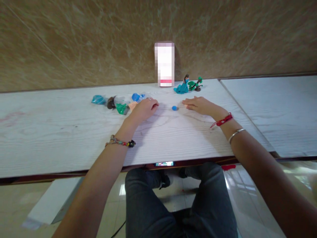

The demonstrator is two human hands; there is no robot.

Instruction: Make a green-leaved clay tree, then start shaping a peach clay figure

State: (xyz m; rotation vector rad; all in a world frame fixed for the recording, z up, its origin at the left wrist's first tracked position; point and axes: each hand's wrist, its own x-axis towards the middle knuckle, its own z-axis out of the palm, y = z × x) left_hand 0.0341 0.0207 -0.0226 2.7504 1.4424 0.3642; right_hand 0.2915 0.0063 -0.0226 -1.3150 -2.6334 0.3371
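A small blue ball of modelling clay (174,108) lies on the white table between my two hands. My right hand (199,105) rests just right of it, fingers stretched out and flat, not touching the ball. To its left, my left hand (146,108) lies on the table with its fingers curled in; nothing shows in them, though the palm is hidden. Beside that hand are bagged clay lumps: blue (137,97), peach (132,105), green (121,108), brown (111,102) and teal (98,99). Behind my right hand stand a clay figure in a teal dress (182,88) and a small green-and-brown clay tree (197,85).
A phone with a blurred bright screen (165,64) leans upright against the brown marbled wall (99,39). The white tabletop (74,142) has a seam on the right. Below its front edge, another lit screen (164,163) shows above my knees.
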